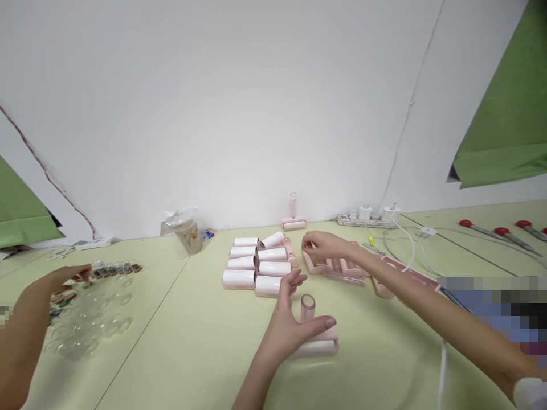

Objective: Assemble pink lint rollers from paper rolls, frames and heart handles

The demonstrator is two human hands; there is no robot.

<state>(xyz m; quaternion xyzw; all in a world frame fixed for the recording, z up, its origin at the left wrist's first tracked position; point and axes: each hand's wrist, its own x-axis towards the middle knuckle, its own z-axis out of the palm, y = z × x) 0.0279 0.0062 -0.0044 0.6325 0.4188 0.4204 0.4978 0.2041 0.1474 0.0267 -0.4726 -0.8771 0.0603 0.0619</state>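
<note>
My left hand is open, thumb stretched to the right and fingers pointing away, over a pink lint roller. That roller has a white paper roll and a clear pink tube handle standing up from it. Whether my palm touches it, I cannot tell. Farther back, my right hand has its fingers bent together at the left end of a pink tray of small parts. Anything between those fingertips is hidden. White paper rolls lie in two columns left of the tray, beside a pink piece.
At far left, another person's hand reaches among small bottles and clear domes. A bagged cup and another lint roller stand by the wall. A power strip, cables and red-knobbed tools are at right.
</note>
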